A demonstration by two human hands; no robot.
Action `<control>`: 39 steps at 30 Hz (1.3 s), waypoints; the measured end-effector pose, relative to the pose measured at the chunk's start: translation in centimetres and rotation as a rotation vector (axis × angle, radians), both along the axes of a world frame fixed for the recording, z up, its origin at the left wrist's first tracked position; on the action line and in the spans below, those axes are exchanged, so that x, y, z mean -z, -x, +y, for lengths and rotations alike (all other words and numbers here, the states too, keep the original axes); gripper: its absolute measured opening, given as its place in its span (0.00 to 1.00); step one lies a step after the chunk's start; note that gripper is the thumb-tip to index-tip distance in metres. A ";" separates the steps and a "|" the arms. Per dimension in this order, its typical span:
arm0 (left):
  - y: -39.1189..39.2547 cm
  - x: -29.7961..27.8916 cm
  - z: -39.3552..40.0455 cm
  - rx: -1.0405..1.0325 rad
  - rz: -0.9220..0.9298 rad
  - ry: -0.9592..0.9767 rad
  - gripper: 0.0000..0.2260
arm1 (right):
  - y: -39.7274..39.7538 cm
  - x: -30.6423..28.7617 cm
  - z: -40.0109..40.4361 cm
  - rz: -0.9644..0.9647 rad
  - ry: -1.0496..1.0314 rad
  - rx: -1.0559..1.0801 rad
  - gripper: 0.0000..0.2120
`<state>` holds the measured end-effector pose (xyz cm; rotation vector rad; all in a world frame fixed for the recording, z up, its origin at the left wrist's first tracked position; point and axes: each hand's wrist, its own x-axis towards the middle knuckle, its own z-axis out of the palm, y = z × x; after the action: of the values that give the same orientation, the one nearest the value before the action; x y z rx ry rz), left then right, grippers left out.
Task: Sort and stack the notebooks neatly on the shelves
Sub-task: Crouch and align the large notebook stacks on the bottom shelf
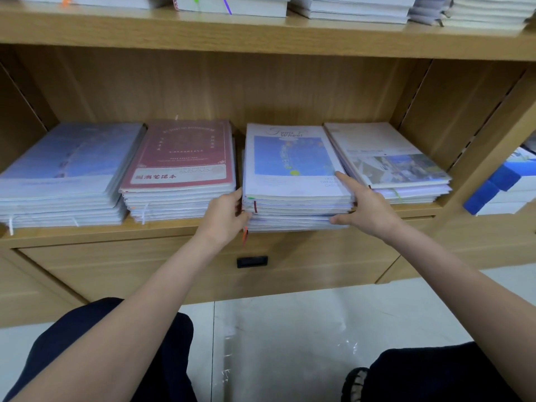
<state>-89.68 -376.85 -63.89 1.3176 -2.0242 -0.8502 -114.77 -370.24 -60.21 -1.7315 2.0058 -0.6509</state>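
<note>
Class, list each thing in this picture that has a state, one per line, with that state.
Ferris wheel stack: uneven, gripped on both sides.
Red notebook stack: lying flat, untouched.
Pale blue stack: flat, slightly fanned.
Photo-cover stack: flat, skewed.
Left hand: gripping.
Right hand: gripping.
Drawer: closed.

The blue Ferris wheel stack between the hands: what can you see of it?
The Ferris wheel stack lies flat on the wooden shelf, third of four piles. Its glossy top cover is white with a blue picture. Lower notebooks jut forward unevenly, ribbon markers hanging out. The left hand presses its left edge; the right hand grips its right front corner.
</note>
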 end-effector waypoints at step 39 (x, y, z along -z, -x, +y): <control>-0.6 2.4 1.2 0.019 0.190 -0.113 0.26 | 0.7 1.2 -2.4 -0.338 0.037 0.038 0.46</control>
<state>-89.11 -375.65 -66.25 1.2290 -1.8668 -1.0707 -115.48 -372.61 -61.40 -1.4886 1.8039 -0.9307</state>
